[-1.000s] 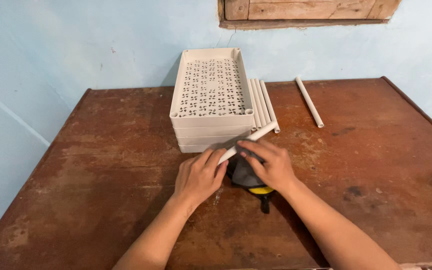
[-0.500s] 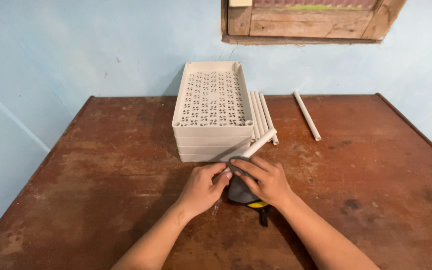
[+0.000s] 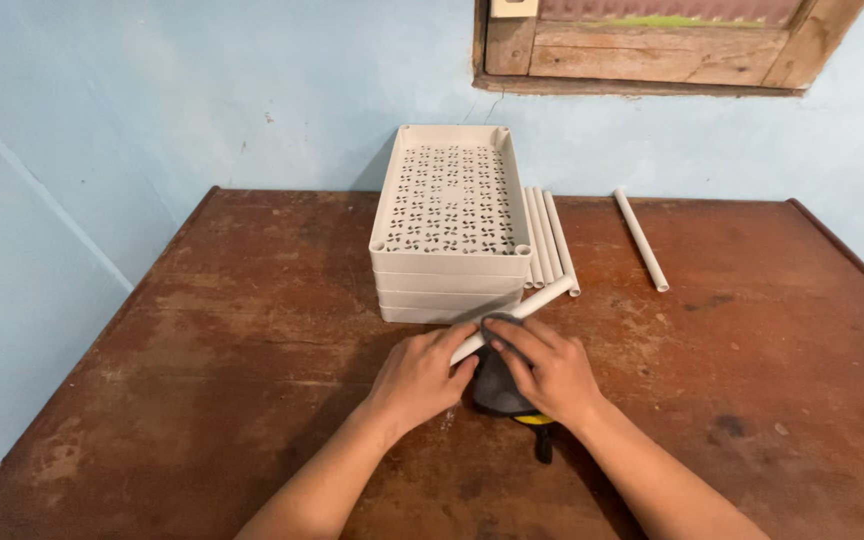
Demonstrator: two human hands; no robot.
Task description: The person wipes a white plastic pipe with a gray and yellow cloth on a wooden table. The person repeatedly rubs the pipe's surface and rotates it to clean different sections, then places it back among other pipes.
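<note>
Two hands work a smooth white plastic tube over a worn, rust-brown wooden table (image 3: pixel 202 330).

The left hand (image 3: pixel 420 380) curls closed around the near end of the round tube (image 3: pixel 522 312); the right hand (image 3: pixel 552 372) presses a dark grey cloth (image 3: pixel 497 385) around it. The tube slants up-right, in front of stacked perforated white trays (image 3: pixel 452 215), with similar tubes (image 3: pixel 549 235) beside them.
</note>
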